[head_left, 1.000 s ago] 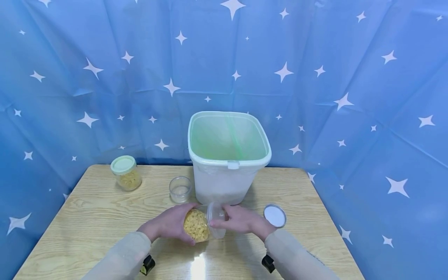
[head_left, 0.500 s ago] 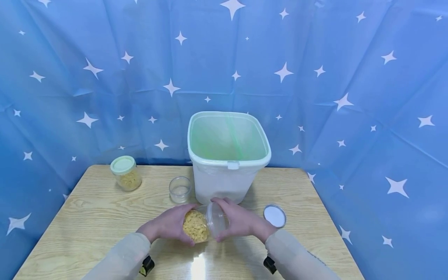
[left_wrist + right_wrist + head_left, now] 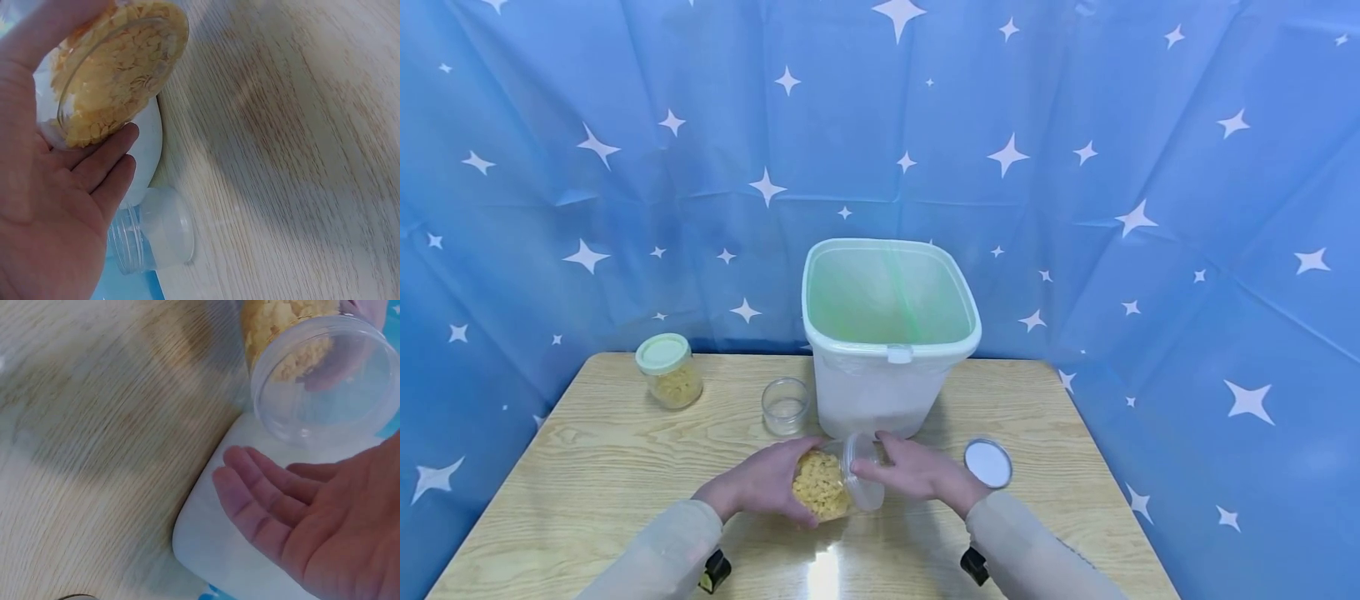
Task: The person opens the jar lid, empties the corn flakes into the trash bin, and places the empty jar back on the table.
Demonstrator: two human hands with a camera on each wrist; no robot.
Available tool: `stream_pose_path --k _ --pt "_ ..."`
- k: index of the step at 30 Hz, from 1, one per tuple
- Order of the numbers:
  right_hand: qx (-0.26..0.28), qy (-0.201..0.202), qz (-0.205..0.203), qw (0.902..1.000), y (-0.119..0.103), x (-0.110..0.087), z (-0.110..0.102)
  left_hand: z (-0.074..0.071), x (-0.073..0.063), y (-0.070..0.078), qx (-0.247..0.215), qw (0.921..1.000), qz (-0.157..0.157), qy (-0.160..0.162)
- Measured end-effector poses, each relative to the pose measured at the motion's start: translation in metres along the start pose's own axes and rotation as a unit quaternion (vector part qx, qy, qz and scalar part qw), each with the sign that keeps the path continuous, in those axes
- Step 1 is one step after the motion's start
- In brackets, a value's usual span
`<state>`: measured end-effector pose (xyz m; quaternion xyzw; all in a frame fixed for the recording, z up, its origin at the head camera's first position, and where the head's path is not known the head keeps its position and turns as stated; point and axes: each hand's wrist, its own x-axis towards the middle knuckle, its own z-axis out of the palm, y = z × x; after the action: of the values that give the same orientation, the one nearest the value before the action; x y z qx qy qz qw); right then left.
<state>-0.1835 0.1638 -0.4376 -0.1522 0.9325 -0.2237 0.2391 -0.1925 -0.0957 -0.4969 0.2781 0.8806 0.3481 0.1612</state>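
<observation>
In the head view, my left hand (image 3: 775, 479) grips a clear jar of yellow flakes (image 3: 822, 485), tipped on its side above the table. A clear, round, ridged piece (image 3: 863, 472) forms the jar's right end. My right hand (image 3: 917, 468) is at that end, thumb and fingers spread. The right wrist view has the right fingers (image 3: 256, 500) slightly bent and apart from the clear piece (image 3: 325, 381). In the left wrist view, the flakes (image 3: 119, 75) show through the jar's base, with the left fingers (image 3: 103, 165) beneath it.
A white bin (image 3: 880, 387) with a pale green liner stands behind the hands. Left of it is a small clear cup (image 3: 786, 407). A green-lidded jar (image 3: 672, 372) stands at back left, and a round white lid (image 3: 988, 463) lies right on the wooden table (image 3: 587, 467).
My right hand opened wide around the clear end piece, then its thumb and fingers shifted on it. The left hand and jar have hardly moved.
</observation>
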Motion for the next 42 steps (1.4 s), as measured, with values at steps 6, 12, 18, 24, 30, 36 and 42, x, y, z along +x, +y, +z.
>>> stream_pose_path --k 6,12,18,24,30,36,42 --pt "0.007 -0.026 0.0 0.9996 -0.003 0.0 0.003 0.001 0.002 0.002 0.005 1.0 0.003 0.002" --pt "0.046 -0.033 -0.052 0.997 0.002 0.005 0.005 0.002 0.002 0.002 0.0 1.0 0.001 0.001" --pt "0.079 -0.016 -0.141 0.9867 0.007 0.011 0.009 0.001 0.001 0.001 0.008 1.0 -0.001 0.003" --pt "0.026 0.016 -0.148 0.9886 0.008 0.012 0.012 0.0 0.001 -0.001 0.012 0.9999 -0.007 0.003" --pt "-0.006 0.03 -0.148 0.9884 0.007 0.011 0.012 0.0 0.001 -0.002 0.007 1.0 -0.006 0.001" --pt "-0.01 0.034 -0.148 0.9883 0.006 0.009 0.011 0.0 0.0 -0.002 0.01 0.9999 -0.006 0.003" --pt "0.003 0.03 -0.151 0.9881 0.005 0.006 0.009 0.001 0.0 -0.001 0.011 0.9999 -0.003 0.003"
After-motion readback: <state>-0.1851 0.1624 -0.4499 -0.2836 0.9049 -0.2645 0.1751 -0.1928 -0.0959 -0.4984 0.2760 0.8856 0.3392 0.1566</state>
